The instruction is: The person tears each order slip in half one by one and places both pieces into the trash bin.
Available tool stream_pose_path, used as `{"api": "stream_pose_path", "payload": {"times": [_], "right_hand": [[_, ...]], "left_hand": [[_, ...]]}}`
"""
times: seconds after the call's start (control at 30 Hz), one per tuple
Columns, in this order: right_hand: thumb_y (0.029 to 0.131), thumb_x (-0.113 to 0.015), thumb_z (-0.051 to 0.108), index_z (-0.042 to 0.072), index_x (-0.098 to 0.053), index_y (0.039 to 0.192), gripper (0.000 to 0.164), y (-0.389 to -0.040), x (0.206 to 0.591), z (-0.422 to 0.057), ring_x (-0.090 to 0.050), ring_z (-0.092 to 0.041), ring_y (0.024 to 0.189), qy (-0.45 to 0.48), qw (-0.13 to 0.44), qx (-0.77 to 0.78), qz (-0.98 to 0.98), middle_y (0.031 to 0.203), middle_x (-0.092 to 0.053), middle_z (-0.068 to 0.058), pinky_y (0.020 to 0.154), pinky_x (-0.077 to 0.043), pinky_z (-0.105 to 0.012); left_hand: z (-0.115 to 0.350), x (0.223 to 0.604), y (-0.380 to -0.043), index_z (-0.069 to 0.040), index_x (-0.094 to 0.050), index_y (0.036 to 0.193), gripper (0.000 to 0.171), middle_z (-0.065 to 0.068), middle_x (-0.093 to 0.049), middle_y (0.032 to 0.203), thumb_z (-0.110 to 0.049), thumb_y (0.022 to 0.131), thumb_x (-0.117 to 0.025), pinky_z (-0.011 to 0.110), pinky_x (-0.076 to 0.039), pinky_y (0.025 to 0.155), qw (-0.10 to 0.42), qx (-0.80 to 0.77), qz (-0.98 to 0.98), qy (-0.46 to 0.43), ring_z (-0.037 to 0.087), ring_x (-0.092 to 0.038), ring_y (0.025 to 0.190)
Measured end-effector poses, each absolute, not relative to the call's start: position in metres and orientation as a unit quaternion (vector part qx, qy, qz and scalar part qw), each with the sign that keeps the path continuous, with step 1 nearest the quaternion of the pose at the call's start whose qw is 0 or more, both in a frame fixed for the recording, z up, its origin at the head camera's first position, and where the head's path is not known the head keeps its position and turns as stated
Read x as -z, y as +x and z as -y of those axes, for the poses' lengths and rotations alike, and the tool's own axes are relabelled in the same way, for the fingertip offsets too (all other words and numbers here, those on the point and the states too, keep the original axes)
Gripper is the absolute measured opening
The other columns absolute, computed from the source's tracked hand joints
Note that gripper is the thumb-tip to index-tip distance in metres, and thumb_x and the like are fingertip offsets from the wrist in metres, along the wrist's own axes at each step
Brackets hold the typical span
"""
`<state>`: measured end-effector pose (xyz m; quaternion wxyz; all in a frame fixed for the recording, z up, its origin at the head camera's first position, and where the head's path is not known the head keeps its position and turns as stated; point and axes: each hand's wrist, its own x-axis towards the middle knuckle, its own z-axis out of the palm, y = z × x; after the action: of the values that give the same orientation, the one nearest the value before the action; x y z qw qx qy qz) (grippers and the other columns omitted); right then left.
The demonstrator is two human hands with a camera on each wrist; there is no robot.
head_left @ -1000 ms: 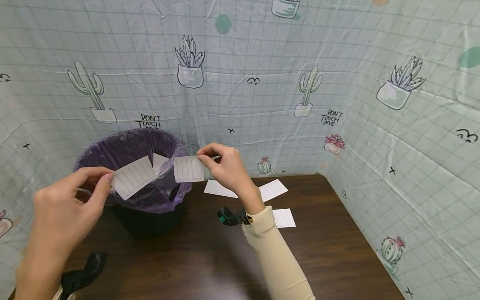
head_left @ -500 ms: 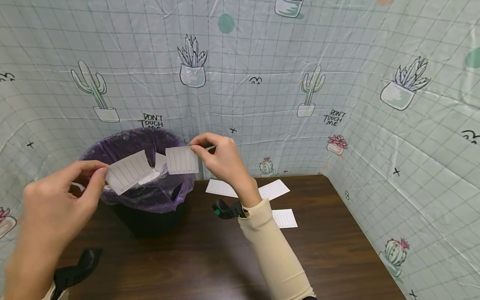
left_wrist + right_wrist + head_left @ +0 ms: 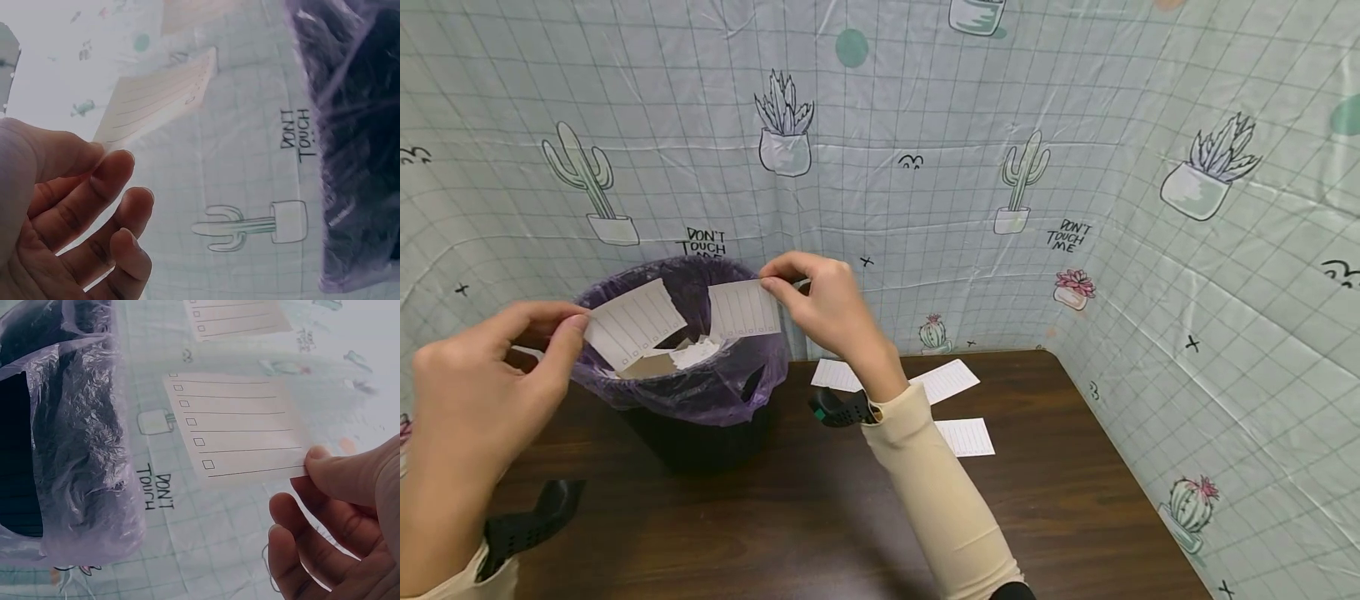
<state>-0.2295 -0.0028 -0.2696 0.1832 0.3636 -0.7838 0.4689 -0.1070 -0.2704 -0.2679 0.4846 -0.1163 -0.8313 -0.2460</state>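
My left hand (image 3: 497, 379) pinches the outer edge of a white sheet of checklist paper (image 3: 634, 325), ruled with lines and small boxes. Between thumb and forefinger my right hand (image 3: 827, 304) holds a second checklist sheet (image 3: 747, 308). A gap separates the two papers, and the left one's inner edge looks uneven. Both overlap the mouth of a black trash bin (image 3: 700, 442) lined with a purple plastic bag (image 3: 730, 400) in the head view. Crumpled or torn white paper (image 3: 696, 352) shows inside the bin. In the right wrist view, a row of boxes lines one side of the right sheet (image 3: 234, 428).
Three more checklist sheets lie on the dark wooden table (image 3: 820, 517): one partly behind the right wrist (image 3: 835, 375), one beyond it (image 3: 950, 382), and one nearer (image 3: 966, 437). A cactus-print curtain (image 3: 865, 200) hangs behind and along the right side.
Both hands have moved left and up in the head view with their papers, and the gap between the sheets has stayed. More white paper inside the bin now shows below them.
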Motion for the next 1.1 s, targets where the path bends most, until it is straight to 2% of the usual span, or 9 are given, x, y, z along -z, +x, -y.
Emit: {"api": "stream_pose_path", "payload": {"times": [0.07,0.13,0.17,0.27,0.47,0.6,0.73,1.0,1.1], "right_hand": [[0.100,-0.067,0.011,0.005,-0.076,0.104,0.011,-0.230,0.269,0.005,-0.068,-0.011,0.087,0.365,0.183,-0.466,0.785,0.101,-0.078,-0.006,0.079,-0.055,-0.018],[0.100,-0.067,0.011,0.004,-0.076,0.104,0.011,-0.232,0.269,0.007,-0.068,-0.011,0.086,0.368,0.183,-0.464,0.785,0.101,-0.078,-0.006,0.078,-0.055,-0.018],[0.100,-0.067,0.011,0.004,-0.076,0.104,0.012,-0.232,0.269,0.008,-0.068,-0.011,0.085,0.369,0.184,-0.463,0.785,0.101,-0.078,-0.007,0.078,-0.056,-0.019],[0.100,-0.067,0.012,0.005,-0.075,0.104,0.012,-0.234,0.269,0.012,-0.068,-0.011,0.084,0.370,0.181,-0.461,0.786,0.101,-0.078,-0.006,0.076,-0.055,-0.019],[0.100,-0.067,0.015,0.006,-0.076,0.105,0.013,-0.237,0.271,0.019,-0.068,-0.011,0.084,0.371,0.189,-0.451,0.790,0.104,-0.077,-0.005,0.074,-0.052,-0.014],[0.100,-0.069,0.015,0.006,-0.077,0.105,0.013,-0.240,0.275,0.023,-0.066,-0.014,0.095,0.373,0.206,-0.441,0.790,0.106,-0.073,-0.006,0.078,-0.053,-0.017],[0.099,-0.069,0.015,0.006,-0.077,0.104,0.013,-0.242,0.281,0.026,-0.065,-0.016,0.094,0.366,0.207,-0.439,0.794,0.103,-0.071,-0.006,0.078,-0.055,-0.022],[0.099,-0.066,0.012,0.006,-0.075,0.101,0.011,-0.244,0.287,0.032,-0.065,-0.013,0.087,0.358,0.204,-0.452,0.791,0.098,-0.074,-0.006,0.072,-0.050,-0.012],[0.099,-0.065,0.012,0.006,-0.075,0.102,0.012,-0.243,0.289,0.033,-0.066,-0.013,0.086,0.352,0.193,-0.452,0.796,0.098,-0.074,-0.005,0.074,-0.051,-0.012]], "left_hand": [[0.274,0.269,-0.108,0.005,-0.076,0.097,0.016,-0.026,-0.067,0.074,-0.008,0.090,-0.071,-0.007,-0.032,0.071,0.482,0.251,0.833,-0.109,-0.037,-0.038,0.077],[0.277,0.269,-0.109,0.005,-0.076,0.098,0.017,-0.026,-0.067,0.075,-0.009,0.090,-0.071,-0.007,-0.032,0.070,0.477,0.253,0.835,-0.103,-0.037,-0.038,0.076],[0.278,0.270,-0.110,0.005,-0.076,0.098,0.017,-0.025,-0.068,0.075,-0.009,0.090,-0.070,-0.007,-0.032,0.070,0.475,0.254,0.837,-0.099,-0.037,-0.038,0.076],[0.282,0.272,-0.111,0.005,-0.076,0.099,0.017,0.015,-0.074,0.077,-0.008,0.091,-0.070,-0.007,-0.031,0.070,0.469,0.254,0.840,-0.093,-0.037,-0.038,0.076],[0.288,0.278,-0.117,0.004,-0.076,0.100,0.016,0.006,-0.074,0.075,-0.007,0.090,-0.071,-0.007,-0.030,0.070,0.460,0.251,0.848,-0.080,-0.038,-0.036,0.077],[0.290,0.281,-0.119,0.006,-0.075,0.101,0.017,0.030,-0.072,0.083,-0.006,0.090,-0.069,-0.007,-0.028,0.069,0.446,0.243,0.859,-0.066,-0.039,-0.032,0.077],[0.293,0.285,-0.120,0.005,-0.074,0.104,0.019,0.032,-0.072,0.087,-0.009,0.093,-0.068,-0.005,-0.027,0.065,0.417,0.229,0.879,-0.034,-0.039,-0.027,0.076],[0.302,0.294,-0.127,0.004,-0.075,0.105,0.020,0.031,-0.073,0.090,-0.011,0.094,-0.067,0.001,-0.028,0.059,0.392,0.223,0.892,-0.025,-0.037,-0.025,0.074],[0.305,0.296,-0.129,0.004,-0.074,0.106,0.022,0.031,-0.072,0.092,-0.013,0.095,-0.065,0.011,-0.032,0.059,0.380,0.217,0.899,-0.021,-0.009,-0.060,0.064]]}}
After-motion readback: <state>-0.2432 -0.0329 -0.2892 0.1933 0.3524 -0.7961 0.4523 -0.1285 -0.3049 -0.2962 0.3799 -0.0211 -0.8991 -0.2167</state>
